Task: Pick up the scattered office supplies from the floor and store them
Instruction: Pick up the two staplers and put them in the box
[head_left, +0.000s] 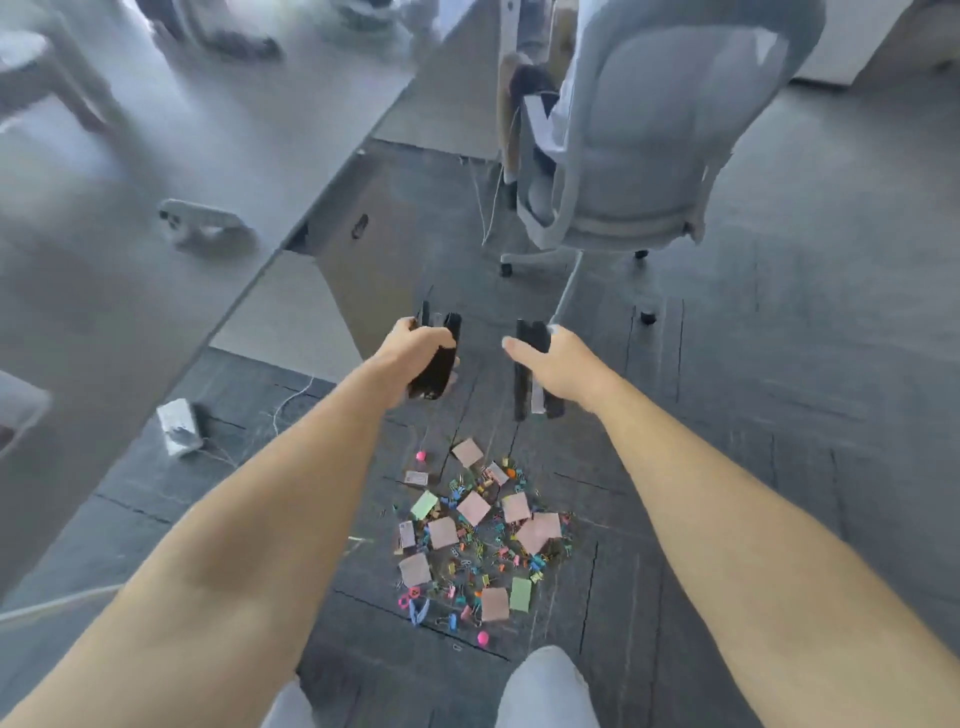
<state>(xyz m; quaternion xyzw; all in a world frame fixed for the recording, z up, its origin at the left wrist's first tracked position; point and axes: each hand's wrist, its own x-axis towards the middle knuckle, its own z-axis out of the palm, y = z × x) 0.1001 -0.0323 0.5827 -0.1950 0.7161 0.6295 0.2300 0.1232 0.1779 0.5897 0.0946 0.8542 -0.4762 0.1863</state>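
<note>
**Two black items in hand, the heap not yet cleared**

The left hand (415, 348) is curled round a black object (434, 371), gripping it near the top so that its lower end hangs below the palm. The right hand (563, 364) is wrapped round a black-and-silver object (524, 384), which also hangs down from the grip, thumb stretched toward the left. The two hands are held level with a clear gap between them, out in front of the body and above the floor. Motion blur hides what the two objects are. They could be staplers or parts of a holder, but I cannot tell.

Below and nearer the person lies the pile of supplies (483, 540) on the dark carpet floor (779, 467). It holds pink sticky notes (474, 508), green sticky notes (520, 594), many small coloured clips (467, 491) and a pink round-headed pin (421, 456) at its far edge. The pile looks dense and undisturbed.

I judge the task to be at an early stage. At most the two black items have been lifted, and all the small pieces have yet to be gathered. No box or tray for storing them is plainly visible.

A grey desk (130, 312) runs along the left, with a small white box (179, 426) on the floor beside its leg. A pale office chair (649, 156) stands further off on the right.
</note>
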